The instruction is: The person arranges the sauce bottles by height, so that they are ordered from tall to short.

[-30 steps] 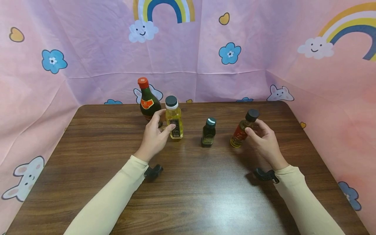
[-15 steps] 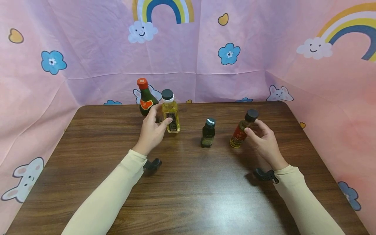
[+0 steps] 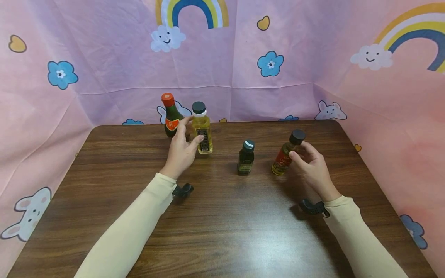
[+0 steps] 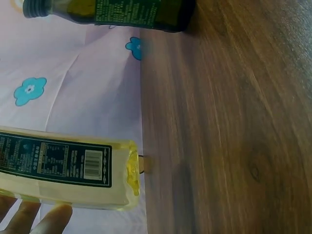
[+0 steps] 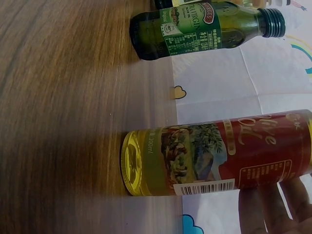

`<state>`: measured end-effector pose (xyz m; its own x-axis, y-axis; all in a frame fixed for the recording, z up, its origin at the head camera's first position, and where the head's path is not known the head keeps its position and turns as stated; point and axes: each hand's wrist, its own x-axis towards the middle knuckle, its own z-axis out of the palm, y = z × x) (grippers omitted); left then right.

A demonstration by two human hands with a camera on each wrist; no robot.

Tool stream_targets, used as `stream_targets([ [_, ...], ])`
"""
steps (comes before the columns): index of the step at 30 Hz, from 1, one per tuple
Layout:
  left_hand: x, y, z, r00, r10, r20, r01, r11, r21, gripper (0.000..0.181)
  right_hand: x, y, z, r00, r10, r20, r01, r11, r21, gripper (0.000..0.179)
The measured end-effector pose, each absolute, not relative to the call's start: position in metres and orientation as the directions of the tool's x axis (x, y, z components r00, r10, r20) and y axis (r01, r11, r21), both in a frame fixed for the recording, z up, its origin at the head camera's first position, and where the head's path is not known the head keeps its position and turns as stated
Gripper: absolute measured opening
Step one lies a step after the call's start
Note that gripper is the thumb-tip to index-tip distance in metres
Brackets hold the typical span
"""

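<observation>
Left of centre, the left hand (image 3: 180, 152) grips the yellow bottle (image 3: 205, 129) near the red-capped bottle (image 3: 170, 122) — a sideways nudge could topple that one. Right of centre, the right hand (image 3: 314, 170) holds the tilted red-label bottle (image 3: 282, 159), which a slack pinch could drop.

Brown wood-grain table (image 3: 236, 239) is stretching across the foreground, light glaring off its near part. Small dark-green bottle (image 3: 245, 160) is standing upright mid-table (green label is showing in the right wrist view), while red-capped dark bottle (image 3: 171, 116) is standing farther back and left, partly hidden. Pink-lilac cloth (image 3: 295, 46) is hanging behind and on both sides, carrying printed rainbows (image 3: 418, 26), smiling clouds (image 3: 372, 57), blue flowers (image 3: 270, 64) and hearts (image 3: 263, 23).
</observation>
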<state>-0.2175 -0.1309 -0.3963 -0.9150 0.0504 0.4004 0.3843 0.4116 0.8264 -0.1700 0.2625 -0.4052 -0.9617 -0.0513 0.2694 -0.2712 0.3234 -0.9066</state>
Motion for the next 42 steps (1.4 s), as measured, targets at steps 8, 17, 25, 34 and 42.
stream_targets([
  [8, -0.223, -0.119, -0.404, -0.916, 0.048, 0.399, 0.380, 0.420, 0.824, 0.065, -0.169, 0.263, -0.405, -0.966, -0.051, 0.254, -0.256, 0.328, -0.909, 0.039],
  [17, -0.228, -0.114, -0.413, -0.919, 0.022, 0.393, 0.363, 0.434, 0.825, 0.065, -0.169, 0.263, -0.406, -0.966, -0.060, 0.251, -0.257, 0.323, -0.911, 0.040],
  [25, -0.229, -0.109, -0.417, -0.933, -0.010, 0.359, 0.316, 0.450, 0.835, 0.065, -0.170, 0.263, -0.407, -0.965, -0.057, 0.255, -0.260, 0.312, -0.914, 0.040],
  [34, -0.232, -0.107, -0.422, -0.939, -0.036, 0.341, 0.291, 0.443, 0.848, 0.064, -0.171, 0.263, -0.407, -0.963, -0.051, 0.266, -0.269, 0.302, -0.915, 0.038],
  [42, -0.234, -0.106, -0.424, -0.946, -0.032, 0.322, 0.275, 0.445, 0.852, 0.064, -0.171, 0.264, -0.407, -0.965, -0.049, 0.259, -0.260, 0.327, -0.909, 0.040],
])
